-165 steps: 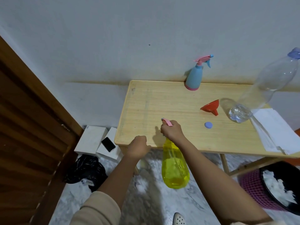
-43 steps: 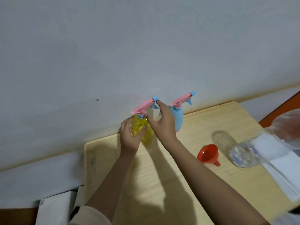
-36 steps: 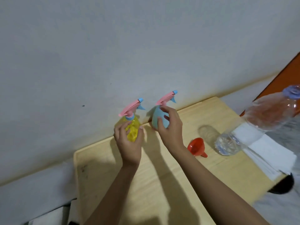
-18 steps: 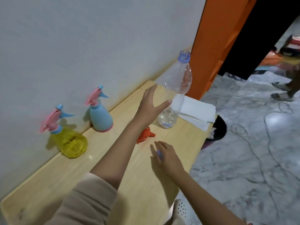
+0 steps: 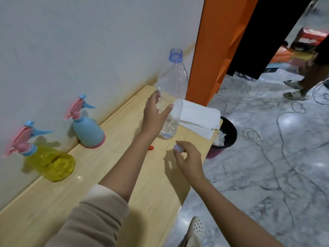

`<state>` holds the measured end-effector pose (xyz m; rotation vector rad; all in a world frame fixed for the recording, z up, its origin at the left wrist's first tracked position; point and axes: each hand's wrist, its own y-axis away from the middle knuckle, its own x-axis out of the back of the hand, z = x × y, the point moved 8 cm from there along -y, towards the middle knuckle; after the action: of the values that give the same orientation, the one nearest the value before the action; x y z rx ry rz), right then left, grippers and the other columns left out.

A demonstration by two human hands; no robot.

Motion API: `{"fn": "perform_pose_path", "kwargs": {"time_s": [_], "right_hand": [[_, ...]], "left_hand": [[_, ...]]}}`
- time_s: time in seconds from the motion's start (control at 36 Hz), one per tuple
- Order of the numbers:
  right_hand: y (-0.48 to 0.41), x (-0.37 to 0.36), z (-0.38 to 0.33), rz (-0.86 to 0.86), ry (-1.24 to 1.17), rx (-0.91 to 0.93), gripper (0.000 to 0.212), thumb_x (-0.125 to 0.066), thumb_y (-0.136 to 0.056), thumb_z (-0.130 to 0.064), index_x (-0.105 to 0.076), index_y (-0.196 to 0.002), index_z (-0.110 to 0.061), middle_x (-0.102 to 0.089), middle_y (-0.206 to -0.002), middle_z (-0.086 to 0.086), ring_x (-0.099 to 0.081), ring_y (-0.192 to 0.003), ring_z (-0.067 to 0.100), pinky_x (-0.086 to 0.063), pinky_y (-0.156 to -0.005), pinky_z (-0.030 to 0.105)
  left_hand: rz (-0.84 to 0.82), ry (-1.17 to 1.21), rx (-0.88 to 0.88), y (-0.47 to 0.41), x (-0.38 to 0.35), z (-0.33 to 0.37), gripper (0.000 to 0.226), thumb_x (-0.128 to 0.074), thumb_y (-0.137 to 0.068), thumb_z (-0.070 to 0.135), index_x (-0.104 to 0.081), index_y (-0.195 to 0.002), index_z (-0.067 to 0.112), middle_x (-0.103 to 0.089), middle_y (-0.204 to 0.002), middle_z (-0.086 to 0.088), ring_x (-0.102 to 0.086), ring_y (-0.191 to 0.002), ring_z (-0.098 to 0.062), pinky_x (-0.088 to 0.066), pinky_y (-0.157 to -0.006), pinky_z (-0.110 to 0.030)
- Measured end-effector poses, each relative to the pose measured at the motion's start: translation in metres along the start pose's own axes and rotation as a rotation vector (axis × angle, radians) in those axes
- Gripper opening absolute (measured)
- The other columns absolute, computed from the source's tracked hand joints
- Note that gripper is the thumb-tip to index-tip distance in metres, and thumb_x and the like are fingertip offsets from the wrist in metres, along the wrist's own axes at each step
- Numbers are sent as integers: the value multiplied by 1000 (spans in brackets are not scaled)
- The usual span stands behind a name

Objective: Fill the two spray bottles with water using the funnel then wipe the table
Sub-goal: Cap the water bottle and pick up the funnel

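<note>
Both hands worked near the table's point(image 5: 142, 202) right end in the head view. My left hand point(image 5: 154, 114) was spread open against the clear water bottle point(image 5: 171, 90), thumb and fingers either side, not yet clamped. That bottle stood upright, long axis vertical, uncapped, beside the paper stack point(image 5: 197, 118). My right hand point(image 5: 189, 157) pinched the small blue cap point(image 5: 178, 148), nearer the front edge. Judgement: the left hand was nearer for lifting. Both spray bottles, yellow point(image 5: 51, 164) and blue point(image 5: 88, 133), stood along the rear edge, heads on.
</note>
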<state>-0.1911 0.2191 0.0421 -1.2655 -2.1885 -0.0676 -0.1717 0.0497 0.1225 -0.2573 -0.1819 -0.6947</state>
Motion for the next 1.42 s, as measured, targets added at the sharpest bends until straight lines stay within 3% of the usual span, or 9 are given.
{"fn": "perform_pose_path", "kwargs": {"time_s": [0.19, 0.31, 0.47, 0.58, 0.75, 0.97, 1.19, 1.33, 1.42], "right_hand": [[-83, 91, -96, 304, -236, 217, 23, -60, -89, -18, -66, -110, -9, -64, -106, -2, -60, -100, 9, -50, -87, 27], [-129, 116, -153, 350, -251, 383, 23, -60, -90, -14, -66, -111, -5, -65, -108, 4, -58, -103, 6, -46, -91, 16], [-179, 93, -187, 30, -127, 468, 24, -60, -89, -11, -68, -111, -6, -67, -114, 7, -60, -107, 18, -42, -95, 20], [-190, 87, -186, -56, -140, 486, 23, -63, -86, -9, -70, -108, -7, -69, -112, 7, -62, -103, 15, -39, -91, 8], [-201, 79, -179, -195, -257, 428, 25, -69, -83, -9, -71, -108, -10, -69, -114, 1, -60, -102, 2, -46, -96, 18], [-205, 68, -173, -404, -395, 389, 25, -67, -84, -5, -70, -108, -8, -66, -112, -6, -59, -110, 2, -45, -98, 18], [-210, 66, -174, -395, -475, 364, 32, -82, -68, -13, -66, -95, -17, -64, -90, -10, -60, -81, -2, -53, -81, 20], [-197, 39, -164, -643, -489, 259, 35, -43, -99, -34, -47, -131, -22, -55, -127, -6, -51, -120, 7, -38, -102, 23], [-194, 37, -163, -636, -556, 285, 27, -38, -101, -26, -49, -123, -17, -57, -125, -3, -56, -117, 15, -42, -98, 20]], "left_hand": [[34, 9, 37, 5, -4, 0, 61, -68, -86, 20, -39, -139, 17, -44, -139, 0, -43, -125, -9, -41, -104, -35], [36, -2, 46, 5, -6, 2, 60, -68, -86, 17, -40, -139, 16, -44, -136, 2, -42, -124, -8, -40, -101, -30], [66, -10, 93, 3, -6, 3, 64, -69, -85, 17, -37, -141, 16, -45, -139, -1, -41, -125, -8, -41, -104, -35], [95, 5, 97, 3, -5, 6, 73, -71, -83, 19, -31, -145, 21, -46, -138, -1, -43, -127, -12, -42, -105, -42], [164, -41, 86, 0, -6, 14, 90, -77, -77, 26, -21, -148, 26, -46, -136, -3, -46, -122, -13, -43, -100, -35], [204, -20, 108, -3, -4, 15, 102, -83, -67, 35, -18, -145, 41, -47, -130, 4, -46, -119, -8, -42, -90, -26], [155, -46, 149, -1, -4, 11, 103, -82, -68, 36, -15, -147, 37, -46, -132, 2, -44, -124, -11, -42, -100, -34], [143, -60, 146, -3, -5, 15, 100, -80, -71, 35, -16, -147, 36, -48, -134, -1, -45, -125, -13, -43, -96, -30], [150, -50, 141, -3, -6, 17, 99, -80, -72, 32, -16, -147, 36, -48, -131, -1, -45, -125, -12, -43, -93, -27]]}}
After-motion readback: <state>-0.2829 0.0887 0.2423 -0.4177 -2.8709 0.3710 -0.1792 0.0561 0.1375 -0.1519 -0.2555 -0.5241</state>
